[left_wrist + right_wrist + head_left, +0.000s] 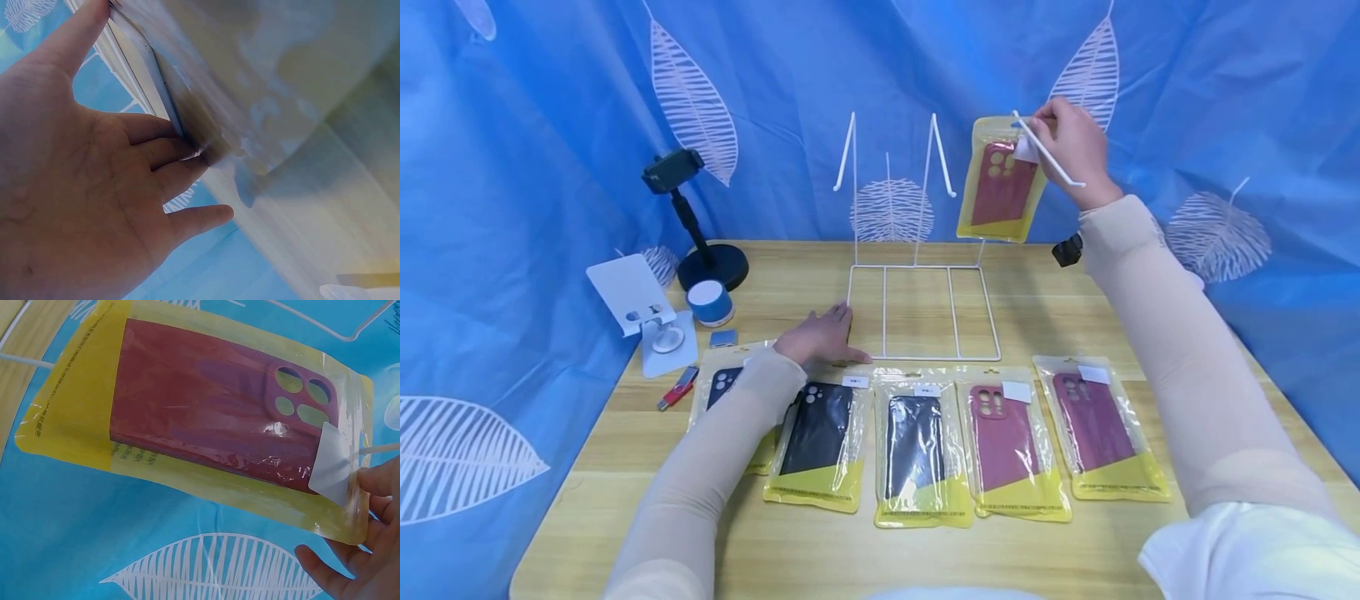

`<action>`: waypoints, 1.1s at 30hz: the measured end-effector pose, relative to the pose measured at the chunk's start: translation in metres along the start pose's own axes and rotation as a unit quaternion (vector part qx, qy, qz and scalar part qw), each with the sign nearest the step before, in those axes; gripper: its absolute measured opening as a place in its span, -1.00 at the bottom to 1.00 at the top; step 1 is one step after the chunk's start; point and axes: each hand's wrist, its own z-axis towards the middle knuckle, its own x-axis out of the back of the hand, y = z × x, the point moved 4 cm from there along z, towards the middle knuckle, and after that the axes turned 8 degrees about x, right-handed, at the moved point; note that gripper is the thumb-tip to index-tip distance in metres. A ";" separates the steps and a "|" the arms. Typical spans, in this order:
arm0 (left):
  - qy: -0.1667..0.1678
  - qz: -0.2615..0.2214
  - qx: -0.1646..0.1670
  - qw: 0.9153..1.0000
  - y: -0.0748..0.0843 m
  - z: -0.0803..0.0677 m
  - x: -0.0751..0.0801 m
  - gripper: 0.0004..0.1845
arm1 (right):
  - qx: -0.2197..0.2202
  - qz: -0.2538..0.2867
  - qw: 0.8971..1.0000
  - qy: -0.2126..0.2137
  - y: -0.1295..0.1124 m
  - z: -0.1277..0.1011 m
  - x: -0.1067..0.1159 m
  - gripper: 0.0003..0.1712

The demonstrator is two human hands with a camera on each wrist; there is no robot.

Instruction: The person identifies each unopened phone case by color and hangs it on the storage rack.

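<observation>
— So, where is the right hand (1072, 148)?

— Raised at the far right, fingers pinching the top of a packaged red phone case (1002, 181) against the white hook (1047, 152) of the wire rack (922, 310).

— And the left hand (820, 337)?

— Flat on the wooden table (1045, 300), fingers straight and slightly spread, touching the rack's near left corner. Five more packaged cases (917, 446) lie in a row along the near side.

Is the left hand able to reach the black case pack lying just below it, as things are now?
Probably yes. The left hand rests flat at the rack base, holding nothing, and the black case pack lies uncovered on the table right beside it. Only the person's own forearm crosses near that pack.
</observation>
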 end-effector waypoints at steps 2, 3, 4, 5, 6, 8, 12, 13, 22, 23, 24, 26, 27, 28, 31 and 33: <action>0.000 0.001 -0.003 1.000 0.002 0.000 0.001 0.17 | -0.004 -0.004 1.000 0.002 0.002 0.001 0.001 -0.42; 0.000 0.002 -0.003 1.000 0.004 0.000 0.001 0.17 | -0.005 -0.006 1.000 0.004 0.004 0.001 0.001 -0.42; -0.001 0.003 -0.004 1.000 0.005 0.000 0.001 0.17 | -0.007 -0.008 1.000 0.005 0.005 0.001 0.002 -0.42; -0.002 0.004 -0.005 1.000 0.006 0.000 0.002 0.17 | -0.009 -0.009 1.000 0.006 0.007 0.000 0.002 -0.42; -0.003 0.005 -0.005 1.000 0.007 0.001 0.002 0.17 | -0.009 -0.008 1.000 0.008 0.009 -0.001 0.003 -0.41; -0.005 0.005 -0.008 1.000 0.009 0.001 0.001 0.17 | 0.000 -0.008 1.000 0.021 0.013 -0.006 0.005 -0.40; 0.000 0.010 -0.016 1.000 0.009 0.004 0.000 0.17 | 0.034 -0.015 0.998 0.049 0.021 -0.026 0.012 -0.29; 0.003 0.013 -0.018 1.000 0.009 0.005 0.000 0.18 | 0.046 -0.018 0.997 0.055 0.023 -0.033 0.014 -0.26; 0.016 0.019 -0.022 0.999 0.003 0.008 0.004 0.19 | 0.052 -0.081 0.980 -0.172 0.052 -0.119 -0.004 -0.30; 0.013 0.016 -0.021 1.000 0.003 0.008 0.004 0.18 | 0.057 -0.089 0.971 -0.215 0.058 -0.132 -0.010 -0.34; 0.010 0.012 -0.021 1.000 0.003 0.007 0.005 0.18 | 0.061 -0.089 0.961 -0.256 0.063 -0.145 -0.017 -0.39; 0.006 0.006 -0.019 1.000 0.003 0.007 0.005 0.19 | 0.067 -0.090 0.937 -0.330 0.075 -0.170 -0.029 -0.48; 0.004 0.007 -0.019 1.000 0.003 0.007 0.006 0.19 | 0.065 -0.089 0.927 -0.359 0.081 -0.182 -0.034 -0.52; 0.003 0.007 -0.020 1.000 0.004 0.007 0.005 0.19 | 0.060 -0.085 0.919 -0.381 0.086 -0.192 -0.037 -0.55; 0.003 0.014 -0.023 1.000 0.004 0.009 0.005 0.20 | 0.046 -0.069 0.908 -0.411 0.101 -0.216 -0.041 -0.67; 0.004 0.017 -0.025 1.000 0.005 0.010 0.003 0.20 | 0.037 -0.061 0.908 -0.413 0.110 -0.225 -0.040 -0.73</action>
